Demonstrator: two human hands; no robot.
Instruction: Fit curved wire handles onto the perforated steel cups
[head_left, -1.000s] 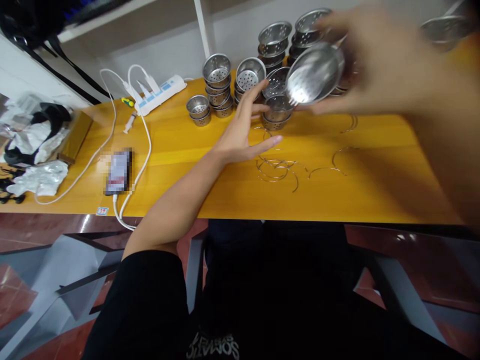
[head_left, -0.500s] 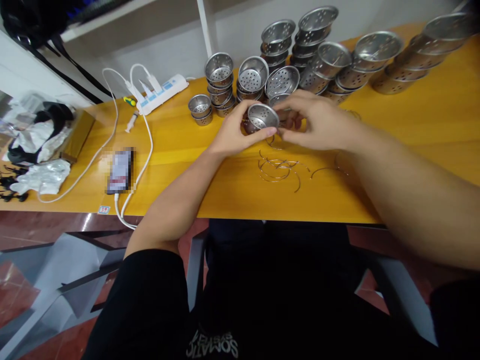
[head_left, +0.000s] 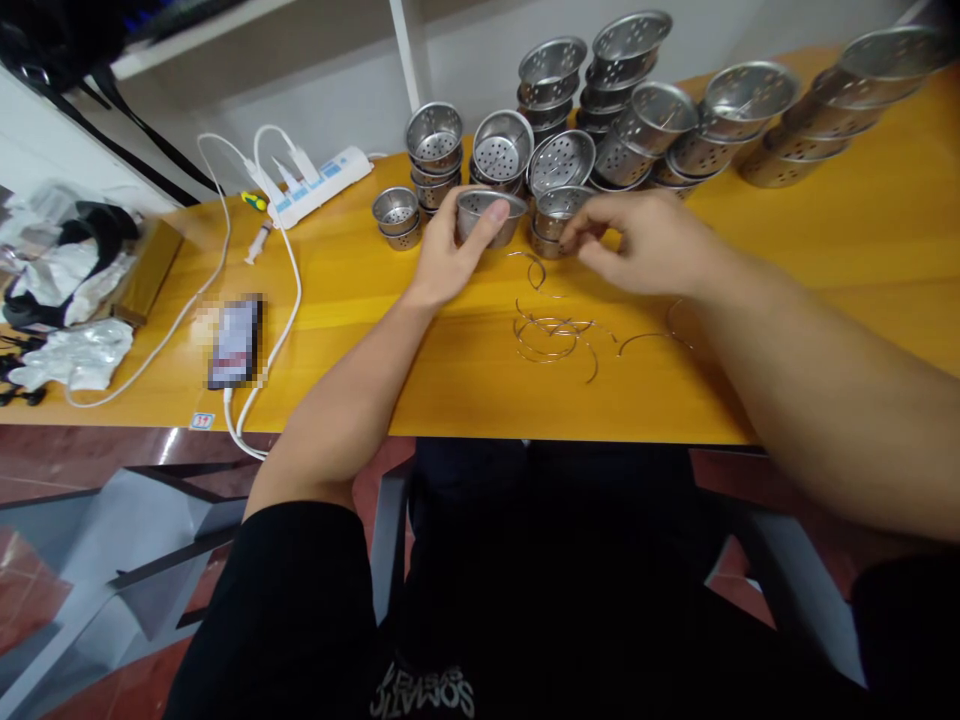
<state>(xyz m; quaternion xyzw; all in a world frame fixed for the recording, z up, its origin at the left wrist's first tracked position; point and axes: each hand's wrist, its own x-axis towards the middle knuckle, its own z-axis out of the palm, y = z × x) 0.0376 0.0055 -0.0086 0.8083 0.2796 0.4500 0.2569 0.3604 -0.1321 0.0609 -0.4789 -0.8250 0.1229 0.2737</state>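
Note:
A small perforated metal cup point(head_left: 491, 212) is in my left hand point(head_left: 442, 250), gripped with the thumb across its near side and the fingers behind. My right hand point(head_left: 645, 240) is at the right side of a short stack of perforated cups point(head_left: 559, 212), its fingers curled and pinched together. What those fingers hold, if anything, is hidden; I cannot tell whether they touch the stack. Below both hands, thin curved metal wires point(head_left: 555, 338) lie loose on the yellow table point(head_left: 465, 380).
Several stacks of perforated cups point(head_left: 555, 75) line the back of the table, with more stacks point(head_left: 810, 130) at right. On the left are a power strip point(head_left: 322, 188), a syringe point(head_left: 259, 243), a phone point(head_left: 236, 342) with white cables, and a cardboard box point(head_left: 150, 270) beside plastic bags.
My left hand has moved slightly left with the cup, tilting it more upright. My right hand has come away from that cup, uncovering the short stack behind.

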